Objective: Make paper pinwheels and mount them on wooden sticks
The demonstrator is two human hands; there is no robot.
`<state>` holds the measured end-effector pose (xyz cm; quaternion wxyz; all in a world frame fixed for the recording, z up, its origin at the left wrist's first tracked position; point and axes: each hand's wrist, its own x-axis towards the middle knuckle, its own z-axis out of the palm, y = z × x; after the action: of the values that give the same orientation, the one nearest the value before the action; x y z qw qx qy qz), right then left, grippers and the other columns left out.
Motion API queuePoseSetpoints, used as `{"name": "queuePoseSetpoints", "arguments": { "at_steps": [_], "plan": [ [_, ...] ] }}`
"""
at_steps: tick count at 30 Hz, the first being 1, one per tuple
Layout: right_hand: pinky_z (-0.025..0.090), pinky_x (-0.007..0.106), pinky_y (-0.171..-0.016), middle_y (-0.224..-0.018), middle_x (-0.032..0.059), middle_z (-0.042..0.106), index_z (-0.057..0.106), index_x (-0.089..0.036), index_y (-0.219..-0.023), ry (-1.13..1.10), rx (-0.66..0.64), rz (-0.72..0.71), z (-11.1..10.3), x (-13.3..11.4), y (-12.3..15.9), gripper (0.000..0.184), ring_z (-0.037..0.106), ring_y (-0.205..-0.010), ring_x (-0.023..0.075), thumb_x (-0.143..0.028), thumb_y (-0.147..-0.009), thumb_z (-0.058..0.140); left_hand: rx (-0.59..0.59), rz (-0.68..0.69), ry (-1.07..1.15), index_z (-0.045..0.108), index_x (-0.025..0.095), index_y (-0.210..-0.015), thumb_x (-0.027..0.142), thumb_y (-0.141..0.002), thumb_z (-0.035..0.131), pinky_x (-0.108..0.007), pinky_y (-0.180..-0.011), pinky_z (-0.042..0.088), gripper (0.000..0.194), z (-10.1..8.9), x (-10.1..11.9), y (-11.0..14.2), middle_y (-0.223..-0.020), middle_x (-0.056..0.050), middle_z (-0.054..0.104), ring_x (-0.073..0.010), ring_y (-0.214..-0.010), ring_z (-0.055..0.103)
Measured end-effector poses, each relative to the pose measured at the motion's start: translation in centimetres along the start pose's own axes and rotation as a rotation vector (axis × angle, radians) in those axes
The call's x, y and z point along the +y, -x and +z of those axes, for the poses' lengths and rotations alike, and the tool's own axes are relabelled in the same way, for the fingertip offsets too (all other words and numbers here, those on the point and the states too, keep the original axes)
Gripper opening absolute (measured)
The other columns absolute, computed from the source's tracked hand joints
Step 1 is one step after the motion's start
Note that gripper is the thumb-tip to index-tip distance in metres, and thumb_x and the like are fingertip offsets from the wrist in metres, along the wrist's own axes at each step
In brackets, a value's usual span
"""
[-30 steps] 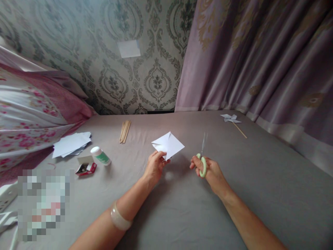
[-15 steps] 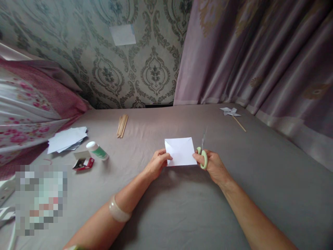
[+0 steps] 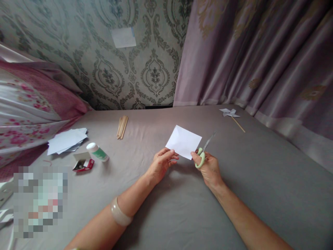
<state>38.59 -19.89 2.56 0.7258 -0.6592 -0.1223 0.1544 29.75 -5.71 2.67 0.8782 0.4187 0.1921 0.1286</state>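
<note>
A small white sheet of paper (image 3: 184,141) is held tilted above the grey cloth, between my two hands. The thumb of my left hand (image 3: 162,163) meets its lower left edge, the index finger passes behind, and the other fingers are loosely apart. My right hand (image 3: 208,166) pinches the lower right corner with its thumb. Scissors (image 3: 200,159) with light green handles hang on that same hand, the thumb through one loop. Their blades point up and away to the right, beside the paper and apart from it.
A stack of white paper (image 3: 67,140), a glue bottle (image 3: 97,152) and an opened small red box (image 3: 83,165) lie at left. Several wooden sticks (image 3: 122,127) are further back. A paper pinwheel (image 3: 229,113) on a stick lies at the far right, near the curtain (image 3: 218,59).
The sheet has turned clockwise and tipped, its far edge now slanting down to the right. My left hand's grip has shifted along its edge. The scissors' blades have swung to the right.
</note>
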Motion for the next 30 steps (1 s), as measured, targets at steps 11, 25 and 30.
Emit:
{"name": "queuePoseSetpoints", "arguments": {
  "at_steps": [11, 25, 30],
  "plan": [
    [0.039, 0.025, -0.055, -0.06, -0.0022, 0.056, 0.059, -0.017, -0.067, 0.024, -0.034, -0.044, 1.3, 0.8, 1.1, 0.032, 0.047, -0.056, 0.0116, -0.045, -0.063, 0.073, 0.087, 0.048, -0.059, 0.068, 0.012, -0.077, 0.026, -0.056, 0.084, -0.018, -0.054, 0.043, 0.03, 0.9, -1.3, 0.5, -0.072, -0.002, 0.065, -0.0082, -0.06, 0.058],
    [0.021, 0.022, -0.039, -0.057, 0.0001, 0.054, 0.059, -0.014, -0.064, 0.204, -0.341, 0.133, -0.1, 0.5, 0.7, 0.06, 0.031, -0.04, 0.0056, -0.073, -0.072, 0.054, 0.212, 0.235, -0.106, 0.067, 0.014, -0.07, 0.028, -0.056, 0.081, -0.02, -0.056, 0.043, 0.024, 0.4, 0.5, -0.1, -0.067, -0.001, 0.063, -0.0095, -0.062, 0.057],
    [0.025, 0.021, -0.041, -0.056, 0.0002, 0.053, 0.064, -0.012, -0.07, 0.331, -0.644, 0.143, -0.4, 0.1, 1.4, 0.065, 0.035, -0.044, 0.0067, -0.075, -0.076, 0.047, 0.23, 0.268, -0.086, 0.067, 0.013, -0.073, 0.026, -0.056, 0.08, -0.02, -0.056, 0.044, 0.025, 0.4, 1.7, -0.2, -0.07, -0.002, 0.064, -0.0085, -0.061, 0.057]
  ]
}}
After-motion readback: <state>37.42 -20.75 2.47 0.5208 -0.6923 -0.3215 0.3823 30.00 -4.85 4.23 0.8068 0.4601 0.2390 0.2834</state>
